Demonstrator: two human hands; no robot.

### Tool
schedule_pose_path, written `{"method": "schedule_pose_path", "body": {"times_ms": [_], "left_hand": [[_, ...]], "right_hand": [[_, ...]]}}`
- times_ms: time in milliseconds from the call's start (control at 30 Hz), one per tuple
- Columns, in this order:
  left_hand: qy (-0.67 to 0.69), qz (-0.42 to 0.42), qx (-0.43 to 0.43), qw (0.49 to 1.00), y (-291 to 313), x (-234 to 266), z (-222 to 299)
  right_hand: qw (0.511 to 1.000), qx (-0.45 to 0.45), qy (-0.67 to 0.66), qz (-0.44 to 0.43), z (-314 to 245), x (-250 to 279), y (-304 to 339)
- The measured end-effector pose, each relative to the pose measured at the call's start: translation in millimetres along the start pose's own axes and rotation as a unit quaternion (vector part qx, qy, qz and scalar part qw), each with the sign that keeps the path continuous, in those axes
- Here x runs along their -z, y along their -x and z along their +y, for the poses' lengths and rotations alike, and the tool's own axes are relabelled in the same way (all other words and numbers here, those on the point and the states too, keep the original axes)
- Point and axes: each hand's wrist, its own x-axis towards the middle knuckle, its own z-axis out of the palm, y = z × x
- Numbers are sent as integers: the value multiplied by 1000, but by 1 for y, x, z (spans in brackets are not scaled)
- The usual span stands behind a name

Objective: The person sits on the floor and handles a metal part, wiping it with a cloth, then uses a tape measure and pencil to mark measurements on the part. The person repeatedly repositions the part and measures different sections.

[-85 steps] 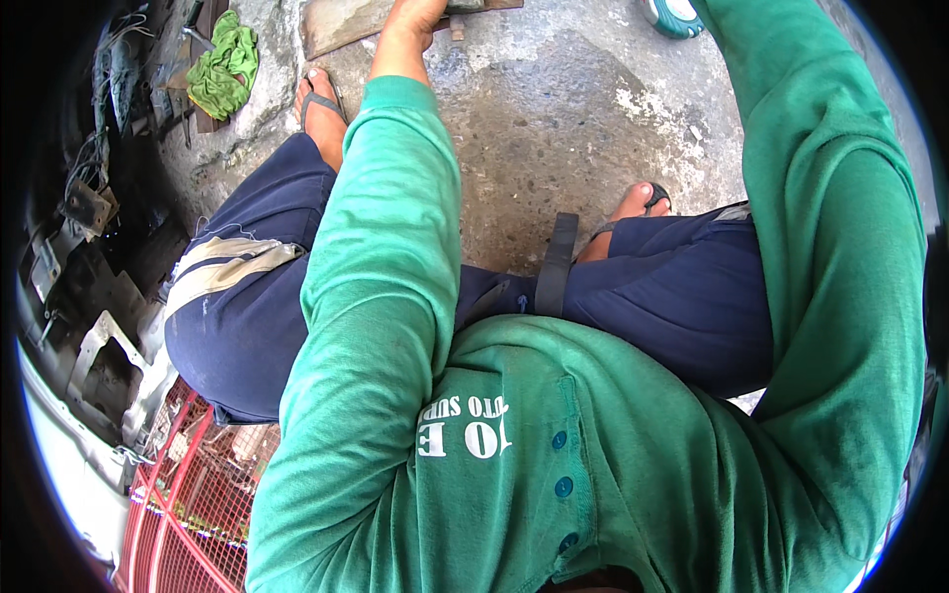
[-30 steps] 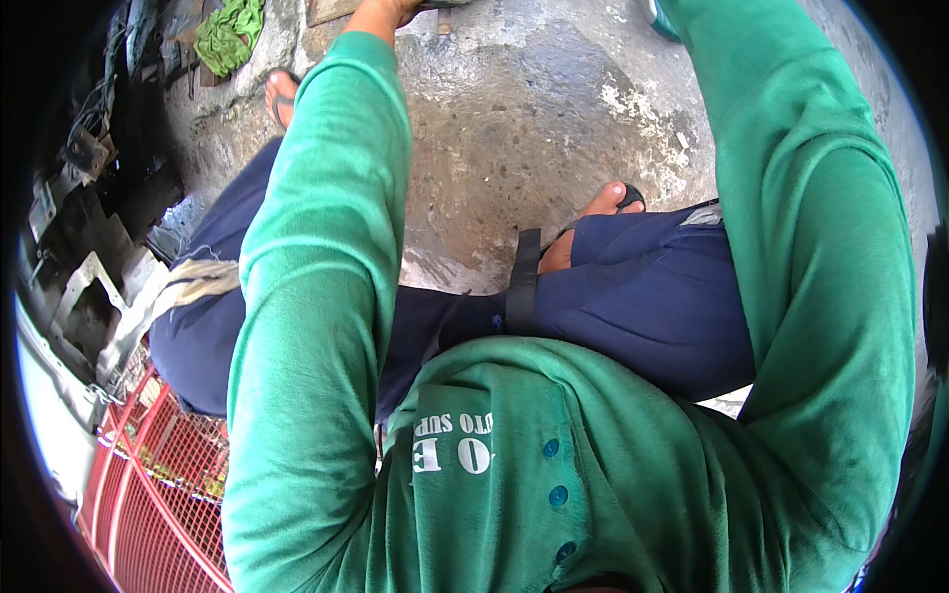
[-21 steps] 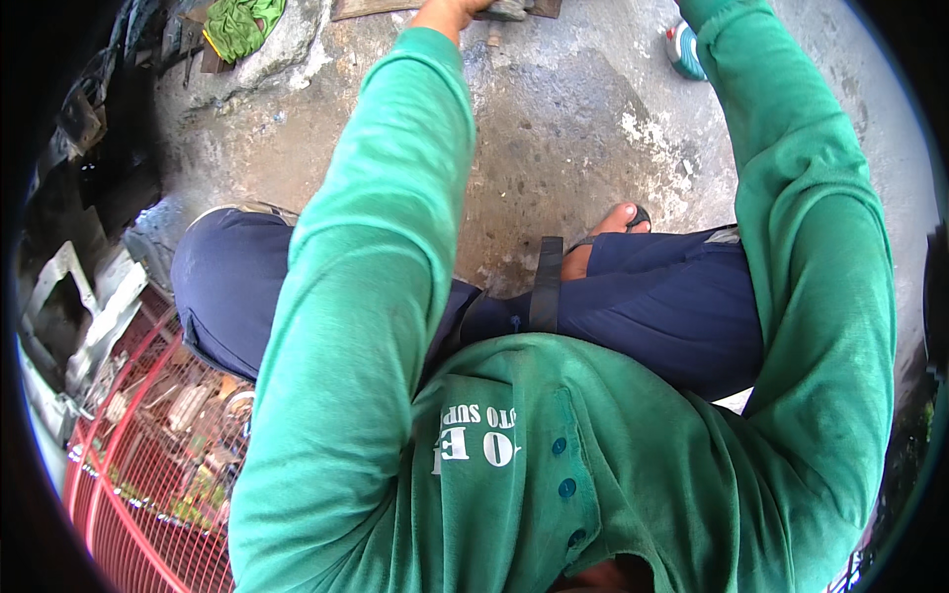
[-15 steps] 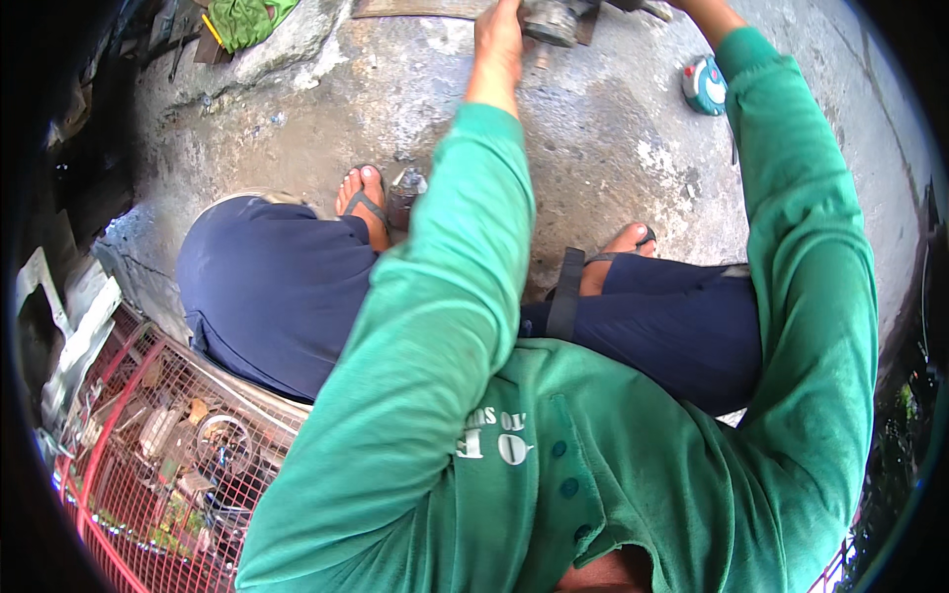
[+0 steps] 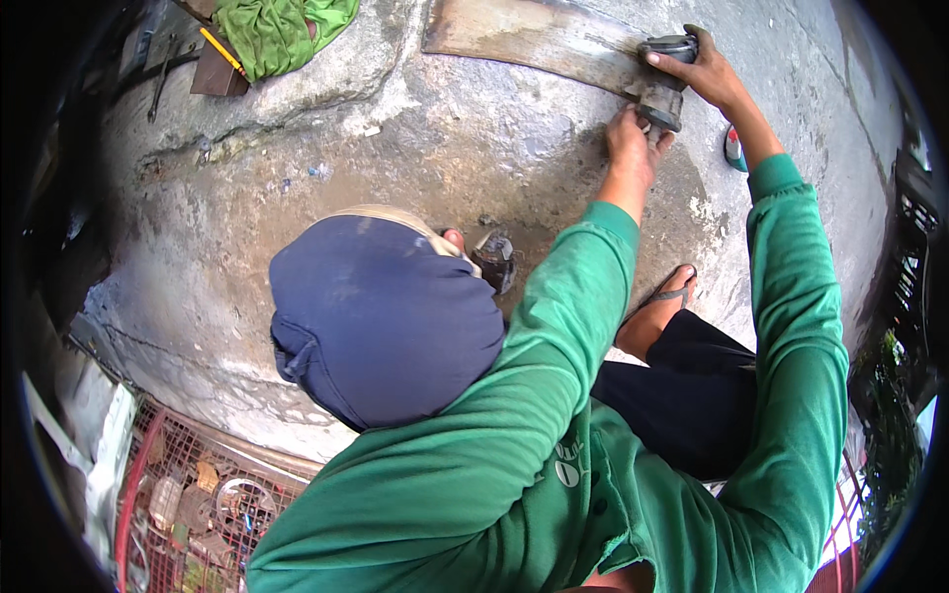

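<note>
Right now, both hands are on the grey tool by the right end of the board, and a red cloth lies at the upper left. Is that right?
Not quite: the cloth is green, not red, as the head view shows. The rest holds: the left hand and right hand are on the grey tool by the right end of the board.

Stained, cracked concrete floor (image 5: pixel 247 212), red wire mesh (image 5: pixel 213 460) lower left, dark foliage (image 5: pixel 878 435) at right, daylight

Open concrete (image 5: pixel 465 148) gives passage between the brown board (image 5: pixel 534 40) and left knee (image 5: pixel 386 306).
</note>
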Motion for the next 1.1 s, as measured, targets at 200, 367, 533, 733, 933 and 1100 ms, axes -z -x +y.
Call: {"method": "schedule_pose_path", "body": {"times_ms": [200, 367, 533, 733, 933, 1100], "left_hand": [[72, -30, 20, 997, 13, -8, -2], [-5, -56, -12, 998, 35, -19, 1], [-37, -81, -40, 995, 38, -22, 16], [-12, -68, -47, 996, 35, -22, 16], [-3, -45, -45, 998, 39, -25, 15], [-49, -42, -26, 998, 45, -24, 20]], "right_hand": [[996, -37, -80, -14, -24, 1, 13], [992, -64, -104, -21, -22, 3, 19], [995, -13, -102, 6, -11, -4, 15], [1000, -10, -26, 12, -18, -3, 15], [1000, 3, -18, 1, -15, 3, 14], [997, -24, -66, -20, -16, 6, 19]]}}
